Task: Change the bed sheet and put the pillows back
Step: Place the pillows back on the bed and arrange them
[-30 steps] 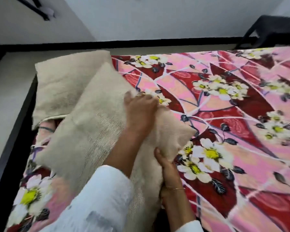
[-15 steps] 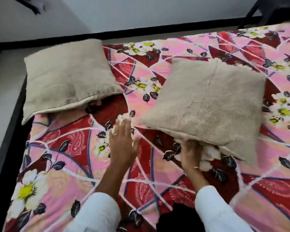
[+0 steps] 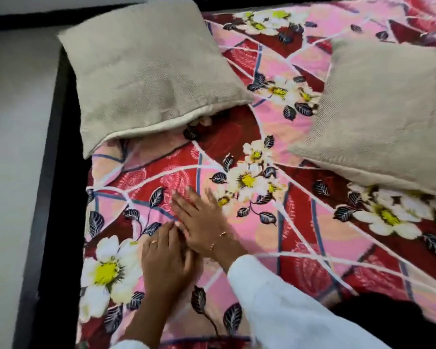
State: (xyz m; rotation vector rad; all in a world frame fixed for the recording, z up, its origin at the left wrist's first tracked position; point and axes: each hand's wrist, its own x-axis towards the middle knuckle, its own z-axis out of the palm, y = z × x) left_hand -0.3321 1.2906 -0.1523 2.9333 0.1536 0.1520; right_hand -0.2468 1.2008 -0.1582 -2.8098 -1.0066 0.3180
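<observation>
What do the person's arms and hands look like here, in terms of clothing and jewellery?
Both arms wear long white sleeves that end at the wrists, leaving the hands bare. The left hand carries a gold-coloured ring on one finger. The right hand has a thin gold-coloured bracelet at the wrist. No gloves or watch are visible.

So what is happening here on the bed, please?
A person is making the bed. Both hands lie flat on the floral sheet, side by side: the left hand and the right hand, fingers straight, seemingly smoothing the fabric. Neither holds anything. Two beige pillows rest on the sheet, the left pillow near the bed's edge and the right pillow apart from it.
</observation>
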